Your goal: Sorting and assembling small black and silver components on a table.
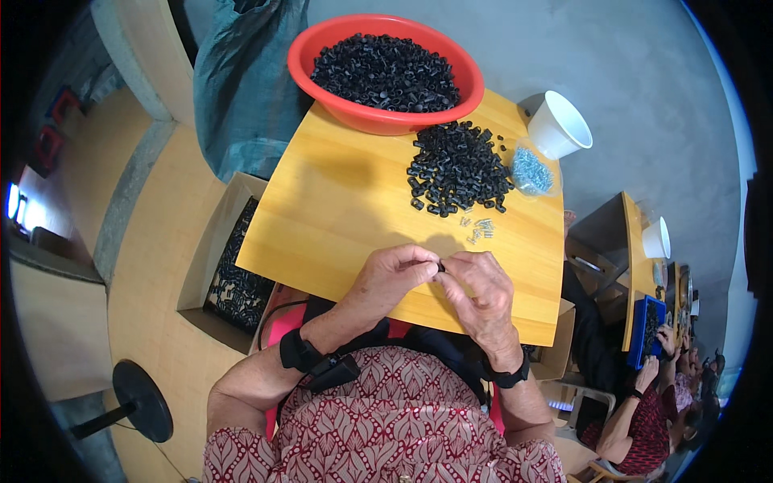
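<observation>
My left hand (390, 278) and my right hand (481, 287) meet at the near edge of a yellow wooden table (322, 217). Between their fingertips they pinch one small black plastic part (441, 266). Beyond them lies a heap of the same black parts (457, 167), and a few small silver screws (477, 229) are scattered just in front of it. A red basin (330, 44) full of black parts stands at the far edge.
A clear dish of silver screws (532, 171) and a tipped white cup (557, 125) sit at the right corner. A cardboard box of black parts (229, 274) stands on the floor at left. Other people work at tables (632, 266) on the right.
</observation>
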